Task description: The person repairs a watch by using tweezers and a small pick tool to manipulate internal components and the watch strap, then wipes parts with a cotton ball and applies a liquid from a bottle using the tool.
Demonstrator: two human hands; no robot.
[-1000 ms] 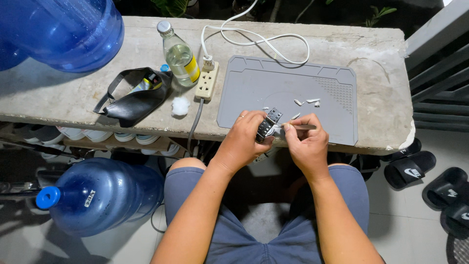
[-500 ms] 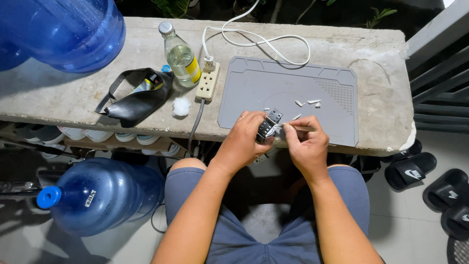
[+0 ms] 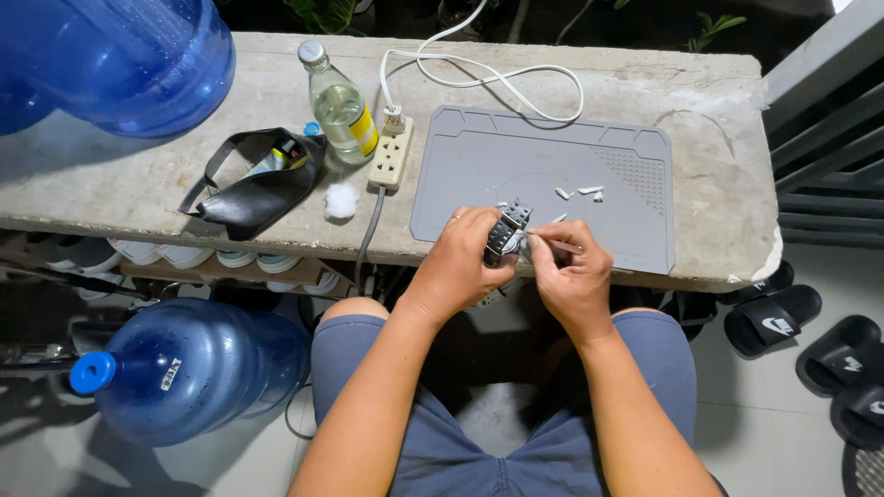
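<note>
Resting inside left hand: wristwatch

Yellow label – glass bottle; white sticker – floor jug.

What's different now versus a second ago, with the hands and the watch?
Almost nothing. The left hand still grips the dark metal-band wristwatch, and the right hand still works the thin pale stick against it. The grey rubber work mat, white scraps and clear glass bottle stayed put.
</note>
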